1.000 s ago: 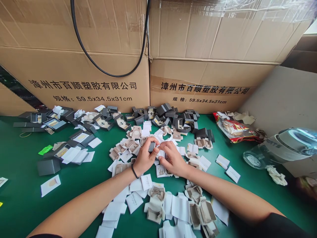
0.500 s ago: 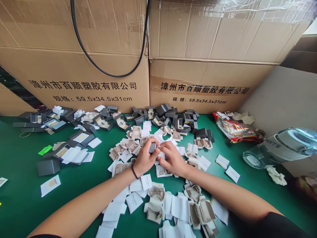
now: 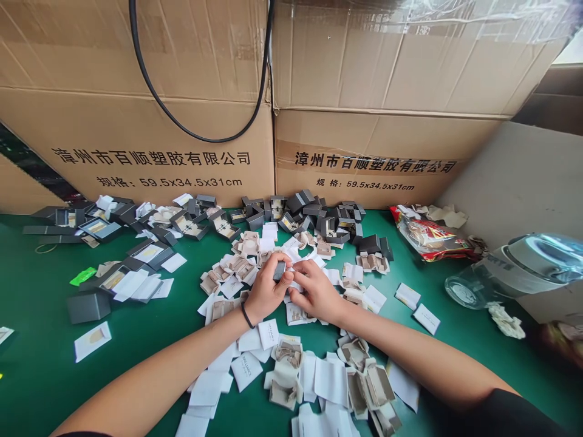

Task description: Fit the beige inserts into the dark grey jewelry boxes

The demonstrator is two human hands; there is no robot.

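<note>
My left hand [image 3: 268,285], with a black band at its wrist, is closed round a small dark grey box [image 3: 279,271]. Only part of that box shows between the thumb and fingers. Close beside it, my right hand [image 3: 316,291] has its fingers bent, with the fingertips at the box's right side. Whether they pinch something there is hidden. Under and around both hands lies a heap of white cards and folded grey-brown card inserts [image 3: 286,355]. Some cards [image 3: 246,371] carry printed lettering.
Many dark grey jewellery-type boxes [image 3: 223,224], several open, lie along the back before large cartons [image 3: 173,133]. A black cable [image 3: 200,135] hangs there. To the right are a red snack bag [image 3: 430,237], a clear bottle [image 3: 505,270] and crumpled tissue [image 3: 506,320]. Left is a green wrapper [image 3: 83,276].
Both hands stay in nearly the same place, with the small grey box still in the left. Only slight finger movement and a tiny shift of the view show.
</note>
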